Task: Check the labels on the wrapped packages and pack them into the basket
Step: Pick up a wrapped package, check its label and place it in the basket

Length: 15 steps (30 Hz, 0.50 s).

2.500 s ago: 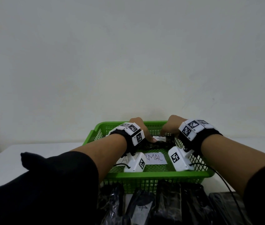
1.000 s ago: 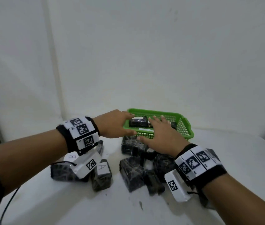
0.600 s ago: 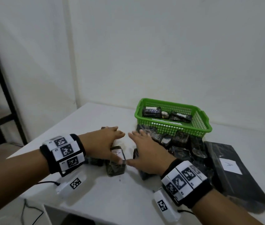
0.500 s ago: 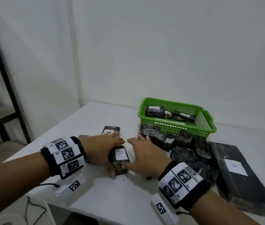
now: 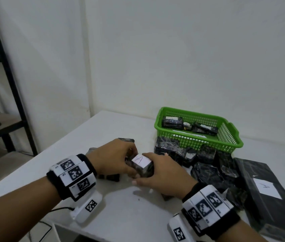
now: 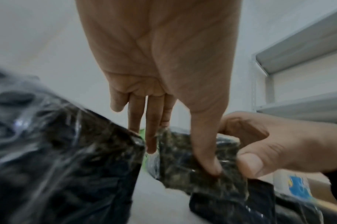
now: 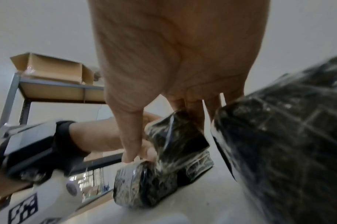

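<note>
A small black wrapped package (image 5: 140, 165) with a white label marked "A" on top is held between both hands just above the white table (image 5: 113, 212). My left hand (image 5: 120, 159) grips its left side, with the thumb pressed on the wrap (image 6: 198, 159). My right hand (image 5: 155, 170) grips its right side, thumb at the near end of the package (image 7: 175, 136). The green basket (image 5: 199, 143) stands at the back right and holds a few wrapped packages (image 5: 172, 122).
Several black wrapped packages (image 5: 208, 165) lie piled in front of the basket. A large flat black package (image 5: 263, 203) with a white label lies at the right. More small packages (image 7: 144, 189) lie under and behind my hands. A dark shelf frame (image 5: 7, 70) stands at the left.
Both hands left the basket and came back to the near left of the table. They closed on the package marked "A" and lifted it, label up.
</note>
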Each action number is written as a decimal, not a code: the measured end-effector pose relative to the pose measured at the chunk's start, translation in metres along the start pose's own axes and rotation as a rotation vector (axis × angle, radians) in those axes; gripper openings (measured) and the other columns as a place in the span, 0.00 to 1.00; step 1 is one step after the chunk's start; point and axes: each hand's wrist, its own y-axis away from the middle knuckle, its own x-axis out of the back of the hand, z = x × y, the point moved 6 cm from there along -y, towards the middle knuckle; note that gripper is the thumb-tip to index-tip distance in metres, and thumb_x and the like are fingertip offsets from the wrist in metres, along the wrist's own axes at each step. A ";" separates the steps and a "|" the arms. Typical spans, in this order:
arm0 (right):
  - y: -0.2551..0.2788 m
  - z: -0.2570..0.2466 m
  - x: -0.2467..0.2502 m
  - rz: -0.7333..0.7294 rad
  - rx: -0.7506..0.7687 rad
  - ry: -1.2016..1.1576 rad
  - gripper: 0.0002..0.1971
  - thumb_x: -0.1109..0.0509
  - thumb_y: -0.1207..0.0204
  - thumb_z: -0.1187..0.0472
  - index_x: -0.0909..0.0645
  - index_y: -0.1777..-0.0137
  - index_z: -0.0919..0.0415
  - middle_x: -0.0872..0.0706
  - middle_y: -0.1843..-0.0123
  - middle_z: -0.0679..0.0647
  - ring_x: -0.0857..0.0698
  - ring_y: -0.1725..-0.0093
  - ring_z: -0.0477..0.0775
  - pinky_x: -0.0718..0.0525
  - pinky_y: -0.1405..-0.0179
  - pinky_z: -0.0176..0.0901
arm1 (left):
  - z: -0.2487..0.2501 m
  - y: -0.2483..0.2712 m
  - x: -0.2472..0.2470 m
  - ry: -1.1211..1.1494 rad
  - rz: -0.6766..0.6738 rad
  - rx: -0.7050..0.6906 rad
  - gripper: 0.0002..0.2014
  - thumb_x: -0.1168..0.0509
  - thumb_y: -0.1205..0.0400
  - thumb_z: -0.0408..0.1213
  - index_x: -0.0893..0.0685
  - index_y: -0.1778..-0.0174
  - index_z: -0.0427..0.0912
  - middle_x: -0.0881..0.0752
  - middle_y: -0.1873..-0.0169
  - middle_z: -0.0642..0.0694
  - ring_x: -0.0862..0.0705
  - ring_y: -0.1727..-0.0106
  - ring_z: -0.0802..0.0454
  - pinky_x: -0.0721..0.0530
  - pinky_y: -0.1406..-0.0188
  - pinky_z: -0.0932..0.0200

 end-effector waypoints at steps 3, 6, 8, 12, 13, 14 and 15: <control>0.007 0.013 0.025 0.132 -0.011 -0.152 0.40 0.16 0.32 0.39 0.25 0.21 0.47 0.12 0.33 0.43 0.13 0.39 0.41 0.18 0.47 0.25 | 0.005 -0.003 0.008 0.263 0.109 0.000 0.25 0.17 0.34 0.51 0.16 0.43 0.55 0.09 0.52 0.58 0.12 0.52 0.65 0.14 0.51 0.66; 0.014 0.033 0.050 0.210 -0.054 -0.376 0.33 0.12 0.36 0.42 0.20 0.33 0.43 0.09 0.40 0.41 0.10 0.45 0.38 0.11 0.45 0.34 | 0.018 -0.014 0.002 0.648 0.097 -0.048 0.24 0.18 0.28 0.40 0.16 0.37 0.49 0.08 0.46 0.53 0.10 0.44 0.60 0.12 0.42 0.62; 0.017 0.045 0.066 0.263 -0.056 -0.466 0.31 0.10 0.41 0.44 0.16 0.38 0.44 0.07 0.43 0.42 0.08 0.45 0.40 0.09 0.38 0.48 | 0.031 -0.023 -0.006 0.900 0.070 -0.080 0.23 0.22 0.23 0.31 0.17 0.32 0.41 0.09 0.41 0.46 0.10 0.39 0.52 0.12 0.39 0.55; 0.029 0.067 0.094 0.391 -0.048 -0.668 0.30 0.10 0.38 0.48 0.12 0.35 0.45 0.07 0.38 0.50 0.08 0.39 0.47 0.10 0.33 0.52 | 0.056 -0.046 -0.016 1.107 0.161 -0.120 0.16 0.25 0.21 0.33 0.12 0.36 0.38 0.07 0.45 0.42 0.09 0.42 0.47 0.12 0.40 0.51; 0.031 0.073 0.098 0.416 -0.055 -0.698 0.31 0.10 0.41 0.43 0.12 0.35 0.43 0.08 0.36 0.50 0.09 0.36 0.47 0.12 0.31 0.53 | 0.062 -0.051 -0.018 1.124 0.185 -0.120 0.15 0.25 0.21 0.34 0.11 0.38 0.39 0.07 0.46 0.43 0.08 0.43 0.47 0.12 0.41 0.52; 0.032 0.080 0.100 0.434 -0.065 -0.708 0.32 0.11 0.42 0.40 0.12 0.36 0.41 0.09 0.34 0.50 0.10 0.34 0.46 0.13 0.29 0.52 | 0.067 -0.056 -0.021 1.134 0.197 -0.123 0.15 0.25 0.20 0.34 0.11 0.38 0.39 0.07 0.46 0.43 0.08 0.43 0.47 0.12 0.42 0.53; 0.033 0.086 0.101 0.459 -0.075 -0.715 0.30 0.12 0.41 0.41 0.11 0.37 0.42 0.09 0.34 0.49 0.11 0.33 0.45 0.14 0.28 0.52 | 0.073 -0.060 -0.024 1.152 0.193 -0.127 0.15 0.26 0.20 0.35 0.11 0.37 0.38 0.07 0.45 0.42 0.09 0.42 0.46 0.12 0.41 0.53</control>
